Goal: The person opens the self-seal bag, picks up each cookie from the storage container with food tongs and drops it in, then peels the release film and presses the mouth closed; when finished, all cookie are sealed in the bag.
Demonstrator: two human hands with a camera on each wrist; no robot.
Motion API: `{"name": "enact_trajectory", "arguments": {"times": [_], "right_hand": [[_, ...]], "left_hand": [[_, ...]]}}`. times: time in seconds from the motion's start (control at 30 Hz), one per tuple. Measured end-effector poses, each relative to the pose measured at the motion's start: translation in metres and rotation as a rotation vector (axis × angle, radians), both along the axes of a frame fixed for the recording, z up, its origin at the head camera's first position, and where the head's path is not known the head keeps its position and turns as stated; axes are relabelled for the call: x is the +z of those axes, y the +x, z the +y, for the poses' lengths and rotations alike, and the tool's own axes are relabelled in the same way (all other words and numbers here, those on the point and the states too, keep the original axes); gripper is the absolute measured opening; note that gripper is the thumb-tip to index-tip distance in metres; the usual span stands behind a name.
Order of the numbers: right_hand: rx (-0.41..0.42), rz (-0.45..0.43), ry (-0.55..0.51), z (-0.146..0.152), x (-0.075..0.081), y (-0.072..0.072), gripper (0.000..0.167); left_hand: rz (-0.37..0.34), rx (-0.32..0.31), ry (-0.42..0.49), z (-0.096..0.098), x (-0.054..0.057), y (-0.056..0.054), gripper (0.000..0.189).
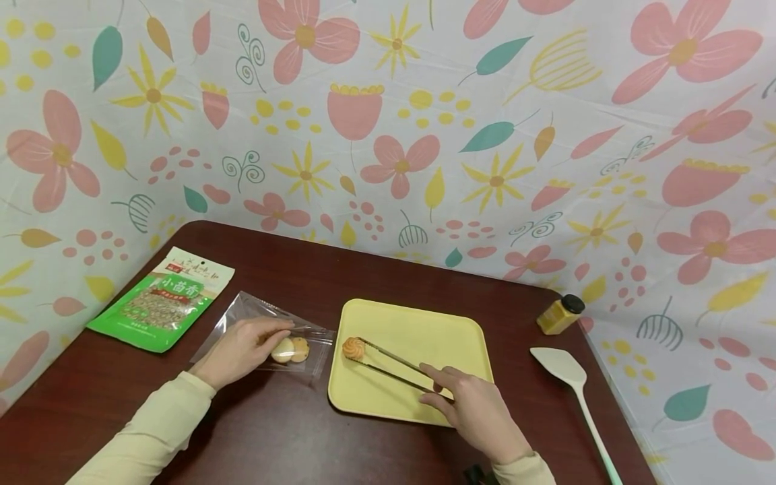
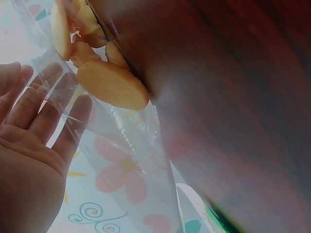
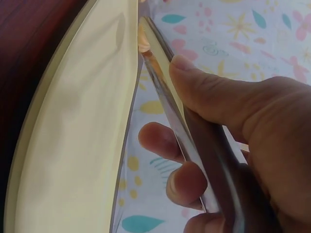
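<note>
My left hand (image 1: 245, 347) pinches the upper edge of a clear plastic bag (image 1: 233, 313), its other fingers stretched out behind the film in the left wrist view. Inside the bag lie several round cookies (image 2: 112, 85). My right hand (image 1: 475, 407) grips metal tongs (image 1: 394, 356), thumb on one arm and fingers on the other. Between the tong tips sits a swirled golden cookie (image 1: 353, 348), over the left side of a yellow tray (image 1: 424, 330). The right wrist view shows the tongs close up, with the cookie small at their far end.
A green and white spice packet (image 1: 164, 300) lies at the left of the dark wooden table (image 1: 291, 431). At the right stand a small yellow jar with a black lid (image 1: 560, 314) and, nearer, a white spatula (image 1: 570, 374). A flowered cloth (image 1: 388, 135) hangs behind.
</note>
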State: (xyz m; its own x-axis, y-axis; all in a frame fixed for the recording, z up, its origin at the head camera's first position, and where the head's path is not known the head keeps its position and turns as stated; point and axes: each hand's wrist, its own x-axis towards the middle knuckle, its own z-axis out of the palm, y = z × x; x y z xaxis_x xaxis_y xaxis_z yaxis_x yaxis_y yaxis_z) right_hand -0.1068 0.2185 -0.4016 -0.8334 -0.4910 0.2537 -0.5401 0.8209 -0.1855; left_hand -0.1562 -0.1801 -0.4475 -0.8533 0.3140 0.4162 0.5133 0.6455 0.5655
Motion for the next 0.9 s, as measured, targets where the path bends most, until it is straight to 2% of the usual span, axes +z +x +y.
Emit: {"name": "enact_trajectory", "arguments": {"times": [0.47,0.9], "right_hand": [[0.119,0.009,0.006,-0.027,0.000,-0.009,0.041],[0.163,0.033,0.030,-0.044,-0.001,-0.020,0.042]], "left_hand": [[-0.007,0.002,-0.002,0.000,-0.001,-0.001,0.022],[-0.004,0.005,-0.001,0.000,-0.001,0.000,0.022]]}}
